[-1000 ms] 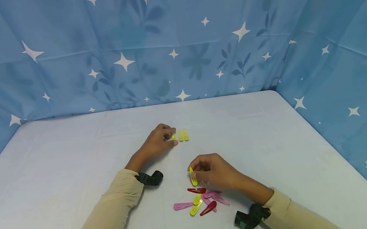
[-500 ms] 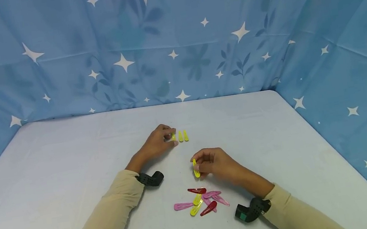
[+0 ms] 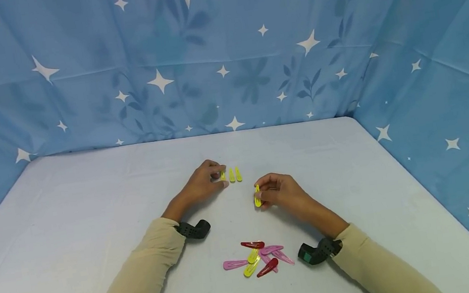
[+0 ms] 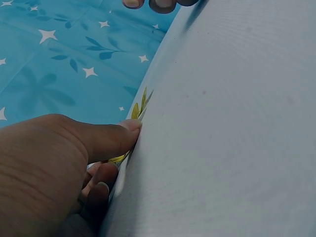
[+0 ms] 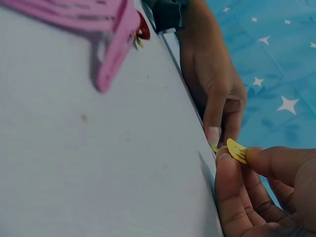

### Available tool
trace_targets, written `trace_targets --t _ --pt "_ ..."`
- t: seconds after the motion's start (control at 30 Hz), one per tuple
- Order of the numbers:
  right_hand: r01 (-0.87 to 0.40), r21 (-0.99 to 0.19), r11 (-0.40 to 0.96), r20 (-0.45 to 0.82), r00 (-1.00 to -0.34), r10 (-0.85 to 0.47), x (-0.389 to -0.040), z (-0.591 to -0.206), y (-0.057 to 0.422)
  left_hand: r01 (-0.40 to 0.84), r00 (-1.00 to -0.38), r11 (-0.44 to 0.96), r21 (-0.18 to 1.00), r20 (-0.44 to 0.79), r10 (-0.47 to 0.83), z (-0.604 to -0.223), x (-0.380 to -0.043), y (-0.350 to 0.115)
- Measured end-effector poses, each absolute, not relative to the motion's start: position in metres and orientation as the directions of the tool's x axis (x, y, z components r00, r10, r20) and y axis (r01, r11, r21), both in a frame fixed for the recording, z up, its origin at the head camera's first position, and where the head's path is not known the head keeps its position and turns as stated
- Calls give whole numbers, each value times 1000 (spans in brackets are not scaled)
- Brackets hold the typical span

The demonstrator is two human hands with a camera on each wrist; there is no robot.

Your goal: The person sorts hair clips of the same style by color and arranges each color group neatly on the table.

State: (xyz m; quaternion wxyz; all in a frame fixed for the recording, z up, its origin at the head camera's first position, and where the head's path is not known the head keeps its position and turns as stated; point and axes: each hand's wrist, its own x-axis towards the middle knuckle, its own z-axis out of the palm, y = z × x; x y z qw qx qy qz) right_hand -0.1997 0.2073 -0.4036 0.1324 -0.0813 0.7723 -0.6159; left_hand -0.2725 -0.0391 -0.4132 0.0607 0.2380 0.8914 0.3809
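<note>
Toward the back of the table, my left hand (image 3: 201, 182) holds a yellow snap hair clip (image 3: 222, 175) between thumb and forefinger, low at the tabletop. Just right of it lie two more yellow hair clips (image 3: 238, 174), side by side and upright to the view. My right hand (image 3: 285, 193) pinches another yellow hair clip (image 5: 236, 150) by thumb and fingers, raised above the table, to the front right of that row. In the left wrist view, the thumb (image 4: 111, 138) partly hides the yellow clips.
Nearer the front lies a loose pile: pink hair clips (image 3: 235, 264), red hair clips (image 3: 267, 267) and yellow ones (image 3: 251, 267), some overlapping. White cloth covers the table (image 3: 90, 212). A blue star-patterned curtain (image 3: 227, 92) stands behind and to the right.
My right hand has moved away from the pile, back and slightly right, carrying its yellow hair clip toward the row. The left hand has stayed in place.
</note>
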Motion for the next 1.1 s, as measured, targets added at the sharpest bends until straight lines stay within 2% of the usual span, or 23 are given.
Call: trace_targets --t 0.37,0.8,1.1 --pt "-4 -968 249 -65 -961 -270 -214 -401 202 379 -878 586 716 78 473 -415 -274 -40" --pt "-136 -928 346 33 -957 -287 -224 -398 188 372 -880 591 715 70 470 -413 -274 -40" --pt "-140 -906 399 43 -969 -242 -234 -396 186 359 -883 596 718 55 466 -412 -274 -39"
